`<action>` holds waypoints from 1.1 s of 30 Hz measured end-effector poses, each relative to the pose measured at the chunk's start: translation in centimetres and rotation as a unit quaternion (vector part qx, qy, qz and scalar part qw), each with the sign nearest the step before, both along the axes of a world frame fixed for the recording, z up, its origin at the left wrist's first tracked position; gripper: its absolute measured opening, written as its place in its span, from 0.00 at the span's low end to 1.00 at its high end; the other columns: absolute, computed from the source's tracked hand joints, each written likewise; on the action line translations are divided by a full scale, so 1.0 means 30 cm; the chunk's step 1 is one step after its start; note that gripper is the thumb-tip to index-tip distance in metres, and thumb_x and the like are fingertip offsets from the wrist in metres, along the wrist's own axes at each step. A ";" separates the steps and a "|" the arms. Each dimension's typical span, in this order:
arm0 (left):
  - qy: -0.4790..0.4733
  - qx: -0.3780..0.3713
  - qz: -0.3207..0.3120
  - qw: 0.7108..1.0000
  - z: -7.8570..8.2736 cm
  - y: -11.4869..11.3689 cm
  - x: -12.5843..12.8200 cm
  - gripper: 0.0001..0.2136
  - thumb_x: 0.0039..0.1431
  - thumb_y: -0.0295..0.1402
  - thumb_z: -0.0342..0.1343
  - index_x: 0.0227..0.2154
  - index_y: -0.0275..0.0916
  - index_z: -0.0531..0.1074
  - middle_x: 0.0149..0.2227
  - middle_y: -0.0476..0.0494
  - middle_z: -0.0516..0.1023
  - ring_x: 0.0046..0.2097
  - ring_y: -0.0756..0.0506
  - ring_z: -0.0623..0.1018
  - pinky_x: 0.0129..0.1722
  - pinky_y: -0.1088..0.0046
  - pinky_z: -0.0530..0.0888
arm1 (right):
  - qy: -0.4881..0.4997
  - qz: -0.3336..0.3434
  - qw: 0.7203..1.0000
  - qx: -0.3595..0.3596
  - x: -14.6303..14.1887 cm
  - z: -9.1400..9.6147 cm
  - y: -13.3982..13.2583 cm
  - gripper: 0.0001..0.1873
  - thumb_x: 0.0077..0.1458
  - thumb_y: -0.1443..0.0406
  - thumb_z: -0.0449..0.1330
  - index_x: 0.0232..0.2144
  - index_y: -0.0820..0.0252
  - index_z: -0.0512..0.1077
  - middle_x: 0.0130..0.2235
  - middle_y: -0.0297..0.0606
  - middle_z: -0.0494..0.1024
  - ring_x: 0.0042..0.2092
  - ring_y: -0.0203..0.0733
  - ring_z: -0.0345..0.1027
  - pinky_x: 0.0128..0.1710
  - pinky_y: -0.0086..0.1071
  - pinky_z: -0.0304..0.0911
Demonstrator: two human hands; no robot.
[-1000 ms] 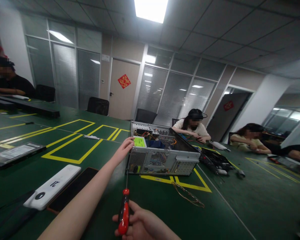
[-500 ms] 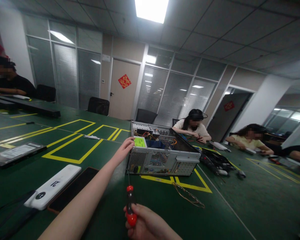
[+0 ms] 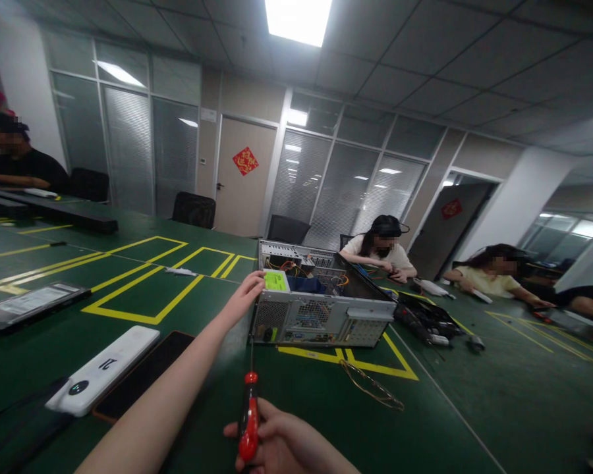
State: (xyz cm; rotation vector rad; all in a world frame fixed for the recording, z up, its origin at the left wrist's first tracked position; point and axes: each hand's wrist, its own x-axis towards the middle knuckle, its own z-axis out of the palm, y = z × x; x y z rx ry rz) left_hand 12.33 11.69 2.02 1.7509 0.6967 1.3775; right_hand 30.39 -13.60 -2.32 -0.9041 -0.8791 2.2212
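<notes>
An opened computer case (image 3: 321, 322) lies on its side on the green table, its rear panel facing me and loose wires showing inside. My left hand (image 3: 250, 293) grips its near left top corner, beside the power supply with a bright green label (image 3: 275, 282). My right hand (image 3: 277, 434) is closed around the red and black handle of a screwdriver (image 3: 248, 411). The thin shaft points away from me, toward the lower left corner of the rear panel. Whether the tip touches a screw is too small to tell.
A white device marked 21 (image 3: 111, 368) and a dark phone (image 3: 145, 372) lie left of my forearm. Further left is a hard drive (image 3: 29, 303). Eyeglasses (image 3: 370, 385) lie before the case, a black tool case (image 3: 427, 319) to its right. Several people sit around the table.
The screwdriver handle has turned in my right hand and shifted slightly left and down. My right fingers have spread and moved around it. My left hand stays on the case.
</notes>
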 end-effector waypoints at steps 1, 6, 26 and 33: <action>-0.001 -0.001 0.002 1.000 0.001 -0.001 0.000 0.25 0.79 0.64 0.68 0.41 0.46 0.84 0.76 0.33 0.86 0.82 0.27 0.81 0.88 0.45 0.75 | -0.003 0.006 1.000 0.003 -0.003 0.003 0.000 0.45 0.36 0.62 0.81 0.58 0.47 0.73 0.56 0.38 0.91 0.42 0.43 0.87 0.44 0.36 0.65; -0.006 0.004 0.004 1.000 0.003 -0.004 -0.001 0.26 0.78 0.66 0.68 0.41 0.47 0.84 0.75 0.33 0.87 0.82 0.26 0.81 0.89 0.44 0.75 | -0.005 -0.002 1.000 0.017 -0.006 -0.001 0.003 0.50 0.34 0.62 0.81 0.62 0.47 0.71 0.52 0.41 0.92 0.45 0.49 0.89 0.47 0.37 0.64; -0.004 0.011 0.015 1.000 -0.006 0.014 0.002 0.26 0.77 0.66 0.69 0.40 0.46 0.84 0.73 0.34 0.89 0.80 0.29 0.83 0.87 0.46 0.76 | -0.043 -0.044 0.998 -0.014 0.011 0.016 -0.014 0.25 0.72 0.47 0.82 0.46 0.51 0.74 0.33 0.24 0.80 0.22 0.28 0.50 0.29 0.30 0.39; -0.013 0.009 0.012 1.000 -0.005 0.007 0.002 0.26 0.77 0.66 0.69 0.40 0.46 0.84 0.73 0.33 0.88 0.80 0.28 0.83 0.88 0.45 0.75 | -0.005 -0.001 1.000 0.014 -0.008 -0.049 0.005 0.39 0.50 0.47 0.88 0.53 0.49 0.72 0.45 0.36 0.87 0.34 0.39 0.75 0.40 0.37 0.56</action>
